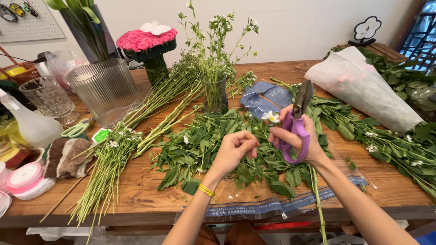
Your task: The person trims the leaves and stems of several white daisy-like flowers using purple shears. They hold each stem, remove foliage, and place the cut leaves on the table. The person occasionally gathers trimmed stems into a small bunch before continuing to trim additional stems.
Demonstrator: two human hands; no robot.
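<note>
One daisy stem (272,119) sits pinched between both hands above the bench's (136,190) front edge; the right hand (295,138) also grips purple-handled shears (297,122), while the left hand (236,149) curls closed, its fingertips half hidden among stripped leaves (195,149).

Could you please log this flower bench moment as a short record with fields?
left hand: pinching a green stem over the leaf pile
right hand: holding purple scissors, blades shut and pointing up, plus a white daisy
stripped stems: lying left on the wooden table
glass vase: upright, holding stems
wrapped bouquet: far right
</note>
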